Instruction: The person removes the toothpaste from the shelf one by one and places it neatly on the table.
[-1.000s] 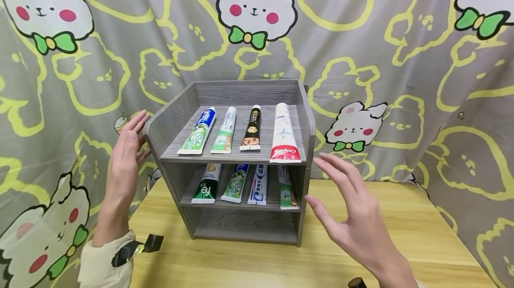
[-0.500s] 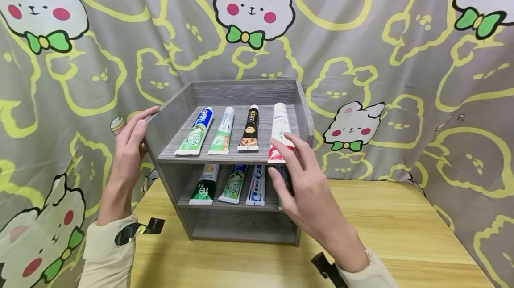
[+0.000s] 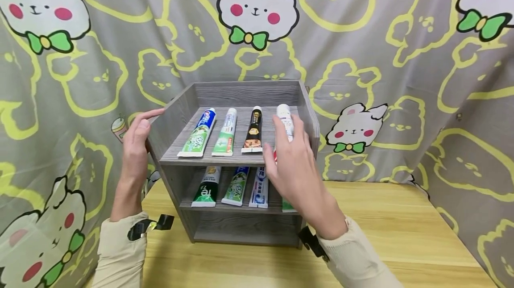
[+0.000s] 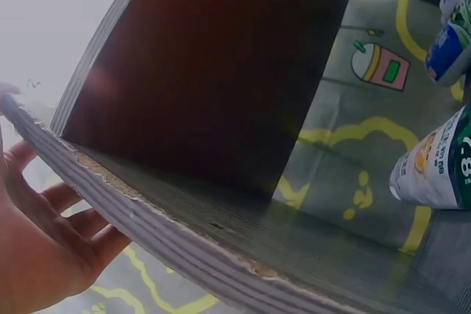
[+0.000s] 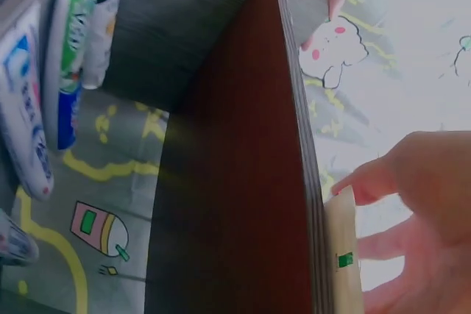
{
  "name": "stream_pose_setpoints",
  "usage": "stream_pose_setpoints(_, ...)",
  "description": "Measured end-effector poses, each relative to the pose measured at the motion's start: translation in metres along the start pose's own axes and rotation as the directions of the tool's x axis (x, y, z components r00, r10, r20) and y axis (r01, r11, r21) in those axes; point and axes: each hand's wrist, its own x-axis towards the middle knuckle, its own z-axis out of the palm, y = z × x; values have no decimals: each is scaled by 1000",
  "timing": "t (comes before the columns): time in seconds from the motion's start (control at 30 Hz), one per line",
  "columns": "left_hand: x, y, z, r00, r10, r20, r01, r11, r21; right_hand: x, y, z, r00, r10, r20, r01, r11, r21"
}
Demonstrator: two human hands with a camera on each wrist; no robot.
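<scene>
A grey wood-grain shelf unit [image 3: 217, 163] bears toothpaste tubes on two levels. My right hand [image 3: 295, 158] is over the white and red Colgate toothpaste tube [image 3: 284, 111] at the right end of the top level, fingers spread about it and covering most of it. In the right wrist view the tube's pale flat end [image 5: 344, 255] shows beside the thumb and fingers; contact is unclear. My left hand [image 3: 136, 145] rests against the unit's left side wall, one finger along its upper edge. In the left wrist view that hand [image 4: 51, 233] lies outside the wall, fingers extended.
Left of the Colgate tube lie a black tube [image 3: 253, 131], a white-green tube [image 3: 225, 132] and a blue-green tube [image 3: 198, 134]. Several more tubes, including a dark green one [image 3: 206, 187], lie one level below. The unit stands on a wooden table [image 3: 381, 230] before a patterned curtain [image 3: 361, 64].
My right hand has moved left from beside the unit to over the Colgate tube. My left hand has shifted slightly up and right, its finger now reaching over the side wall's edge.
</scene>
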Motion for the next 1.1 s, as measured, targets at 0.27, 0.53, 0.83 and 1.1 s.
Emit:
stream_pose_setpoints(0.27,2,-1,-5,1000,-4,8,4,998,61,20,-3,5,967,193,165,-173,977,-124)
stream_pose_setpoints(0.53,7,1,-8,1000,-9,23,7,996,84,36,-6,3,923,280,264,-241,956,-169)
stream_pose_setpoints(0.83,7,5,-10,999,-40,27,41,999,-13,37,-6,12,950,268,157,-224,941,-253)
stream_pose_setpoints(1.1,8,3,-9,998,-55,26,55,998,-4,36,-6,12,950,259,173,-220,952,-215)
